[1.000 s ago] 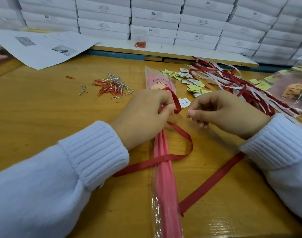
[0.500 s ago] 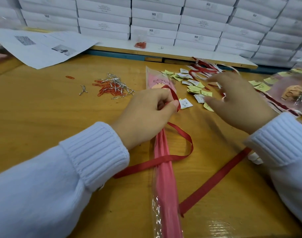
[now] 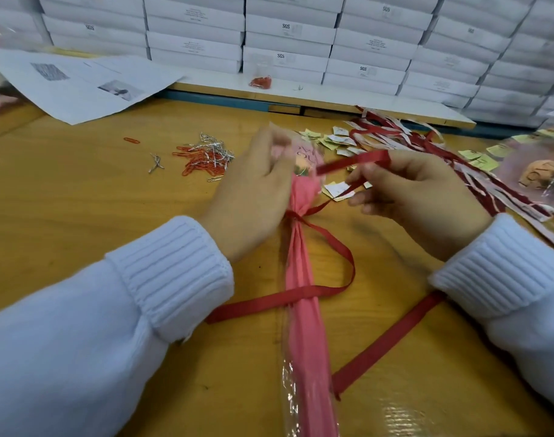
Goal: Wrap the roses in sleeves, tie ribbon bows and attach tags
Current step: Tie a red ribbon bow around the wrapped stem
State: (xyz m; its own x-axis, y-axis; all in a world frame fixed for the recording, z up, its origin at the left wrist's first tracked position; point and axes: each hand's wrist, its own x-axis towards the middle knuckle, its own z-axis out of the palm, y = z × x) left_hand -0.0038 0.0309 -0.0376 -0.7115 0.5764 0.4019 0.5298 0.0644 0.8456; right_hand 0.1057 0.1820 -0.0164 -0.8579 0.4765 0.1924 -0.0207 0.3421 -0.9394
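Coming back from the tags [image 3: 335, 140], my right hand [image 3: 420, 200] is pinching a loop of ribbon [image 3: 354, 162], and my left hand [image 3: 253, 190] is loosening, fingers nearly straight against the sleeve [image 3: 300, 279]. That sleeve is lying from the near edge of the table [image 3: 80, 216] towards the middle, ribbon knotted around it, rose [image 3: 304, 159] at its far end. Clips [image 3: 203, 156] are lying beyond, left.
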